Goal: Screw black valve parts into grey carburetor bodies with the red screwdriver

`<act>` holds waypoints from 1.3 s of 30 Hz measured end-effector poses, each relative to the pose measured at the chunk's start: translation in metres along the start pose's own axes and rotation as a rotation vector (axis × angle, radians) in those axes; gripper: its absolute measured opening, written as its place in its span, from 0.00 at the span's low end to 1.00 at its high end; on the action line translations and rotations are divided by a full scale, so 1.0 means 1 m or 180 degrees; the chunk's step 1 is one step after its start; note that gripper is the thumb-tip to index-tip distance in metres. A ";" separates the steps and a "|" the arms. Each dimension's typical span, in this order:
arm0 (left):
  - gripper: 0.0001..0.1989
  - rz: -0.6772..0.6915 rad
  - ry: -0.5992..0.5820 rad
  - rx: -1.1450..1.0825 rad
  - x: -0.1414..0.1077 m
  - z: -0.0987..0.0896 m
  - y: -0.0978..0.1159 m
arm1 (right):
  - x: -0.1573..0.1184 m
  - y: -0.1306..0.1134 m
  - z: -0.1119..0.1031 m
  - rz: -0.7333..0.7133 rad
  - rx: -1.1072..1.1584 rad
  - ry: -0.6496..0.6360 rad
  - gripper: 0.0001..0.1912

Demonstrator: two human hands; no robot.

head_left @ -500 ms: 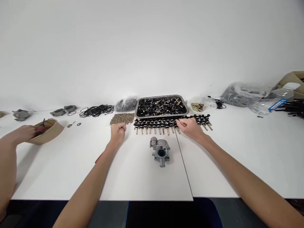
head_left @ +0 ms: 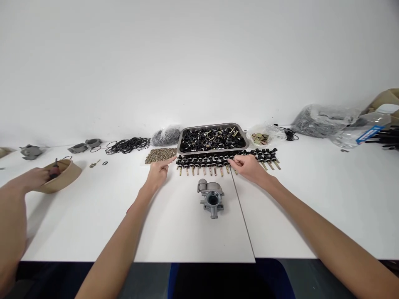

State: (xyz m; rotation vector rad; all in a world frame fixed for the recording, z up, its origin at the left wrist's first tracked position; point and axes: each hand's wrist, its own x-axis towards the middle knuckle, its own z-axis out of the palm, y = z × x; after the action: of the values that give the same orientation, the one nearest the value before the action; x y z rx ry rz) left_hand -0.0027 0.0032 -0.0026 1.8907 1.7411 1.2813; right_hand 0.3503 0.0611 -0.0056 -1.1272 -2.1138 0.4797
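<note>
In front of the metal tray [head_left: 215, 151], the left hand [head_left: 156, 176] pointed 1 finger, seemingly empty; the right hand [head_left: 250, 167] curled nearly closed, contents unclear. Close-packed black-capped stems [head_left: 221, 170] there seemed to warrant light touches.

The left hand [head_left: 158, 174], a loose fist a moment ago, now stretches its index finger toward the tray's [head_left: 180, 150] near left corner. The right hand [head_left: 247, 167] has slid slightly leftward, in front of the tray's right end.

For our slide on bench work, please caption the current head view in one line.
Two bare hands by rows of small black parts, a metal carburetor-like body standing between the forearms.
</note>
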 end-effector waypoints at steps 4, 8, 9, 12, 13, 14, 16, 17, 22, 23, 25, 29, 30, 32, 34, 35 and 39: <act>0.31 -0.0058 -0.0356 0.0247 0.000 0.003 0.001 | -0.001 -0.005 -0.002 0.0214 0.0094 -0.0416 0.20; 0.32 -0.0074 -0.0496 0.0391 -0.001 0.005 0.006 | -0.003 -0.007 -0.004 0.0242 -0.0056 -0.0491 0.26; 0.32 -0.0069 -0.0515 0.0416 -0.001 0.005 0.008 | -0.004 -0.007 -0.005 0.0216 -0.0093 -0.0490 0.25; 0.32 -0.0061 -0.0537 0.0462 -0.001 0.004 0.009 | -0.003 -0.005 -0.004 0.0116 -0.0218 -0.0475 0.25; 0.31 -0.0050 -0.0522 0.0458 -0.001 0.004 0.009 | -0.002 -0.005 -0.004 0.0092 -0.0258 -0.0476 0.25; 0.31 -0.0029 -0.0492 0.0440 -0.001 0.005 0.008 | -0.002 -0.004 -0.004 0.0076 -0.0297 -0.0479 0.25; 0.29 0.0041 -0.0371 0.0365 -0.001 0.005 0.006 | 0.000 -0.002 -0.005 0.0062 -0.0356 -0.0477 0.25; 0.28 0.0081 -0.0279 0.0321 -0.002 0.006 0.005 | 0.001 -0.001 -0.006 0.0075 -0.0371 -0.0454 0.25; 0.23 0.0173 0.0116 0.0229 -0.001 0.004 0.000 | 0.003 0.004 -0.012 0.0150 -0.0396 -0.0314 0.23; 0.23 0.0173 0.0153 0.0234 -0.001 0.004 0.000 | 0.004 0.005 -0.013 0.0152 -0.0410 -0.0305 0.23; 0.22 0.0177 0.0200 0.0248 -0.001 0.003 0.000 | 0.004 0.006 -0.015 0.0151 -0.0422 -0.0269 0.22; 0.21 0.0192 0.0214 0.0247 -0.002 0.004 0.001 | 0.004 0.007 -0.019 0.0071 -0.0433 -0.0009 0.22; 0.20 0.0191 0.0211 0.0244 -0.002 0.004 0.001 | 0.004 0.007 -0.021 0.0029 -0.0439 0.0053 0.21; 0.19 0.0193 0.0228 0.0243 -0.002 0.004 0.003 | 0.006 0.009 -0.028 -0.0033 -0.0426 0.0158 0.21; 0.19 0.0206 0.0254 0.0257 -0.002 0.003 0.004 | 0.007 0.014 -0.038 -0.0001 -0.0374 0.0285 0.20; 0.19 0.0212 0.0266 0.0263 -0.002 0.003 0.004 | 0.007 0.017 -0.044 0.0055 -0.0344 0.0366 0.20; 0.19 0.0210 0.0274 0.0301 -0.001 0.002 0.005 | 0.008 0.035 -0.070 0.0398 -0.0313 0.0602 0.20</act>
State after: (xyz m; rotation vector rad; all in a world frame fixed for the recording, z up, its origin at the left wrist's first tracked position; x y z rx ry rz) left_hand 0.0024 0.0018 -0.0009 1.9879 1.8260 1.3449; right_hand 0.4178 0.0872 0.0254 -1.3131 -1.9287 0.3152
